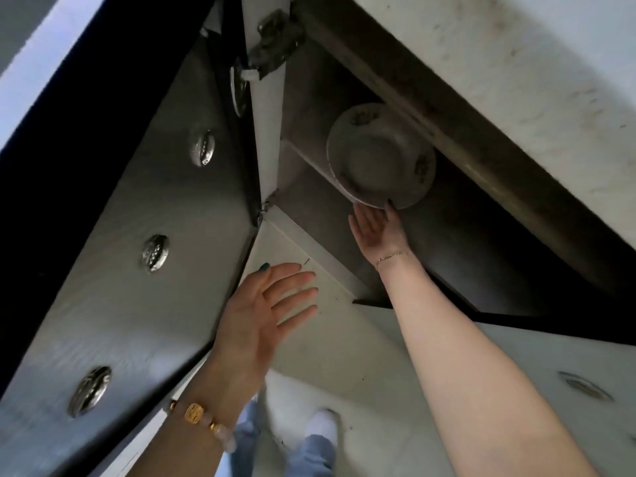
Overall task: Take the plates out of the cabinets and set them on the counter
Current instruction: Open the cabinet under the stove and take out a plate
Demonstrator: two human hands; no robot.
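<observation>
A white deep plate (380, 156) with a faint floral rim sits tilted inside the dark lower cabinet (447, 235), just under the counter's edge. My right hand (377, 228) reaches into the cabinet and grips the plate's near rim, thumb over the edge and fingers beneath. My left hand (265, 315) hovers outside the cabinet, palm open and fingers spread, over the pale shelf front, holding nothing. More plates behind this one cannot be made out.
The open cabinet door (137, 253), dark and glossy with several metal knobs, stands to the left. The light stone counter (516, 80) overhangs at the upper right. A closed drawer front with a metal pull (581, 390) is at the lower right. My feet are on the floor below.
</observation>
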